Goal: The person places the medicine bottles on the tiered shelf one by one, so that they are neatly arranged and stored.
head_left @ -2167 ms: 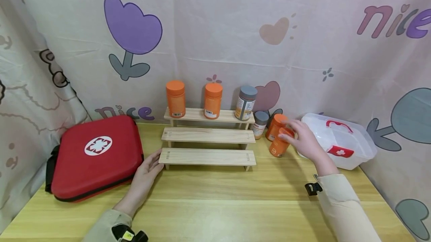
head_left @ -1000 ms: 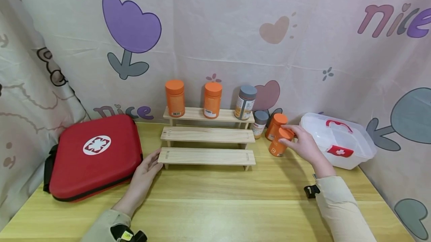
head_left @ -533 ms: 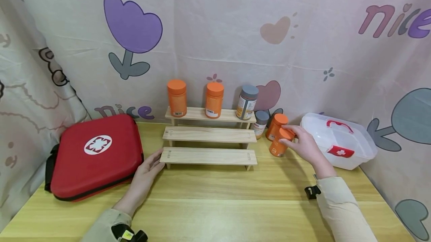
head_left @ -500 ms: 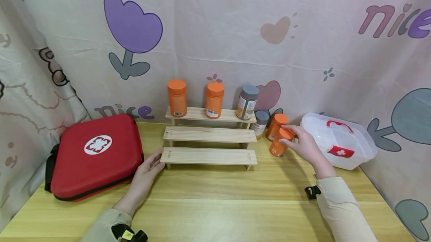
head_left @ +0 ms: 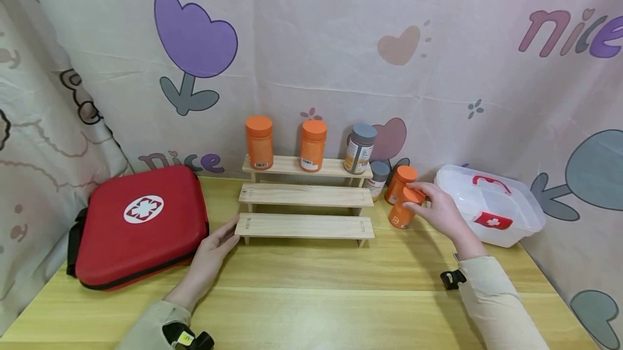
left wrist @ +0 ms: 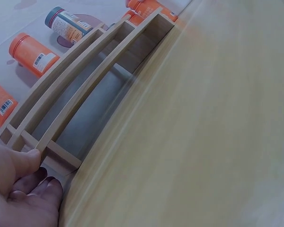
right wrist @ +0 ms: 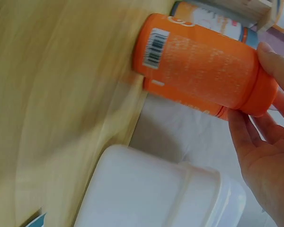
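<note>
Wooden table [head_left: 340, 306]: rack [head_left: 305, 195] between the hands [head_left: 210, 251] [head_left: 442, 213], orange bottle [head_left: 402, 215] in the right.

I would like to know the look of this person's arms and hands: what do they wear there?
The left hand and the right hand wear no gloves. Both arms have long beige sleeves. By the left wrist is a black device with a small yellow label; by the right wrist, a smaller-looking black piece.
</note>
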`<state>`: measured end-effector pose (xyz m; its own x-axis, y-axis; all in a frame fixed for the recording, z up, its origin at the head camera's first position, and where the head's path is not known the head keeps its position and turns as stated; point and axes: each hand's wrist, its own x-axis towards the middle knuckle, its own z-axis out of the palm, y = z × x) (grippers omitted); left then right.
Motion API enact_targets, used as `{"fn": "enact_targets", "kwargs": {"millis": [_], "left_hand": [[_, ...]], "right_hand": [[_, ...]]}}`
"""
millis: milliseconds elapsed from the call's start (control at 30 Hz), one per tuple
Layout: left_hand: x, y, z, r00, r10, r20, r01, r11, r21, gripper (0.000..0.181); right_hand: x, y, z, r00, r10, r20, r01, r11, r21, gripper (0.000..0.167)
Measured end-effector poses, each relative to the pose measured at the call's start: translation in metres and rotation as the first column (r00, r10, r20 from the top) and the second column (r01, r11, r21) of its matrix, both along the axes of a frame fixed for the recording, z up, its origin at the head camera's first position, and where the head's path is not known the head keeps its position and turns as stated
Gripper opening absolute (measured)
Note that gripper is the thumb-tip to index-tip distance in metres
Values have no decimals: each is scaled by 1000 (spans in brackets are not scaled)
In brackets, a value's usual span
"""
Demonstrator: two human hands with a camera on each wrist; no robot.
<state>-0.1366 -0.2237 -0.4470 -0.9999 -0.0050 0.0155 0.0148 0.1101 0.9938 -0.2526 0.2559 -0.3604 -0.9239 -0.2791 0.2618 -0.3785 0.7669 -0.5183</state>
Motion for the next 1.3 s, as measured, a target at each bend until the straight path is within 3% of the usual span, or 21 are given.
{"fn": "enact_targets", "kwargs": {"millis": [133, 233, 433, 567, 667, 900, 1133, 1233, 1300], "left_hand": [[0, 0, -2, 1000, -4, -1, 4, 1000, 14, 56], [-1, 0, -3, 1000, -5, -7, 5, 1000, 16, 56], [-2, 0, -2, 1000, 7, -7, -7, 1000, 8, 56], [-2, 0, -2, 1000, 12, -13, -12, 1000, 12, 55], [-2, -1, -3, 1000, 15, -8, -15, 1000, 16, 55], [-1, 0, -4, 1000, 17, -13, -17, 1000, 0, 56], [-1, 1, -4, 1000, 18, -18, -17, 1000, 12, 55], [-1, 1, -4, 1000, 23, -12, -23, 1000, 14, 54], [-1, 1, -4, 1000, 25, -8, -25, 1000, 12, 54]], "right_hand": [[3, -5, 6, 1000, 8, -30, -9, 999, -32, 51], [9, -12, 17, 995, 5, -96, -9, 999, -46, 49], [23, -40, 46, 958, -35, -284, 18, 998, -63, 44], [29, -65, 62, 929, 9, -369, -52, 993, -108, 40], [29, -86, 70, 904, 84, -419, -145, 983, -116, 39], [25, -135, 77, 881, 242, -407, -326, 933, -152, 39], [14, -182, 75, 883, 342, -323, -412, 894, -179, 37], [8, -201, 74, 874, 401, -274, -459, 867, -195, 36], [5, -213, 73, 858, 445, -256, -500, 839, -216, 34]]}}
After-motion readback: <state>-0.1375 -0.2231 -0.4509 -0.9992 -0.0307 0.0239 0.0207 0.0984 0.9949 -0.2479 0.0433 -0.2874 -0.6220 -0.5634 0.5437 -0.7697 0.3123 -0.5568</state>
